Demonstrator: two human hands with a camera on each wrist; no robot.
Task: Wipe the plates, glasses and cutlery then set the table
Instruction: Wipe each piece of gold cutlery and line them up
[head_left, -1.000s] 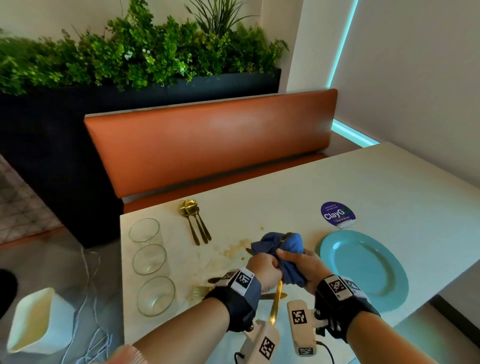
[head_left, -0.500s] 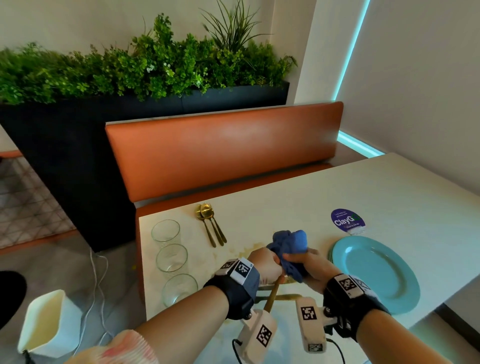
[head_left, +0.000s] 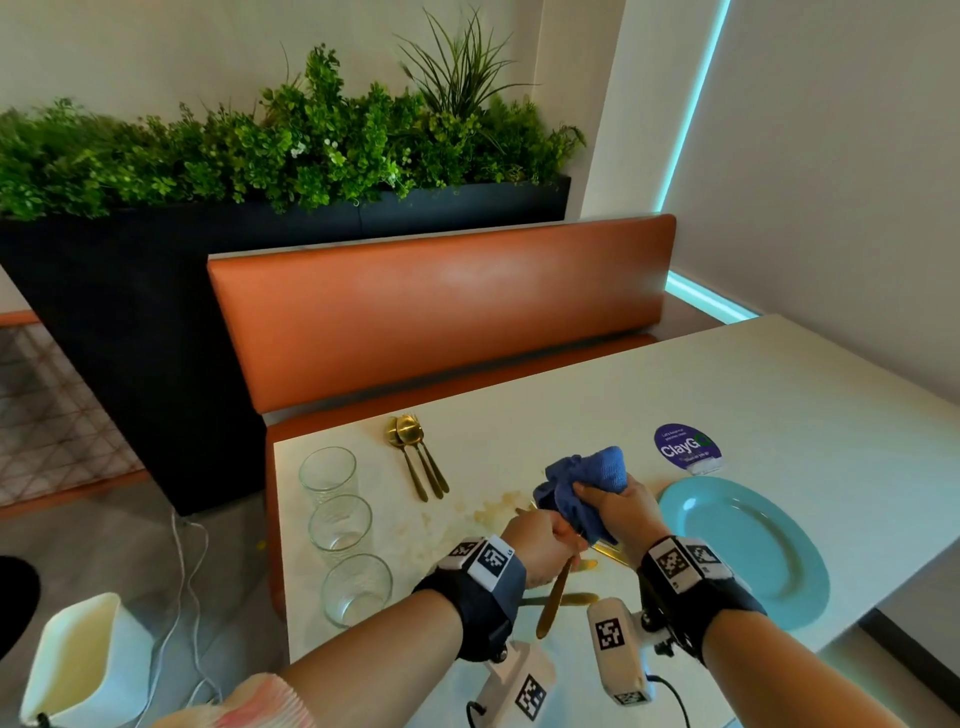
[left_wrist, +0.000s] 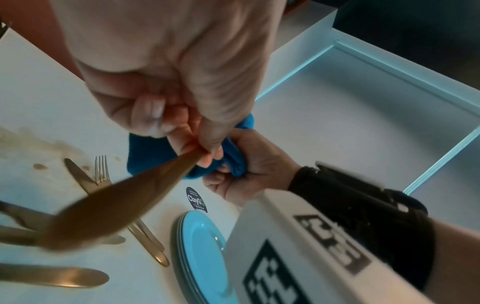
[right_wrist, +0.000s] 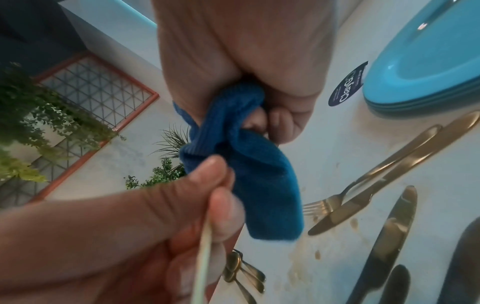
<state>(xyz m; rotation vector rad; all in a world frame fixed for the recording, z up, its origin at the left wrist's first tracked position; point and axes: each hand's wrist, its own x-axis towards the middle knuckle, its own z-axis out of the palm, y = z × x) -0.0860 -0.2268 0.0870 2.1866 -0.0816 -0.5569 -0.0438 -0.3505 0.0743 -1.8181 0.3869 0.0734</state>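
Over the table's near edge my left hand (head_left: 540, 540) grips a gold cutlery piece (head_left: 553, 603) by its handle, which points back toward me. Its far end is buried in a bunched blue cloth (head_left: 587, 478) that my right hand (head_left: 618, 512) squeezes around it. The left wrist view shows the broad gold handle (left_wrist: 116, 201) coming out of the left hand's fingers (left_wrist: 202, 152) and the cloth (left_wrist: 148, 152) behind them. In the right wrist view the cloth (right_wrist: 254, 174) hangs from my right hand (right_wrist: 246, 51). What kind of cutlery it is stays hidden.
A stack of teal plates (head_left: 748, 551) lies right of my hands. Three glasses (head_left: 340, 525) line the table's left edge, with gold spoons (head_left: 415, 457) behind them. More gold knives and a fork (right_wrist: 363, 185) lie on the stained tabletop (head_left: 488, 512) under my hands. A purple sticker (head_left: 685, 447) sits beyond the plates.
The right hand has slid the cloth along the piece to its far end, so the gold tip no longer sticks out. My head has turned a little to the left.
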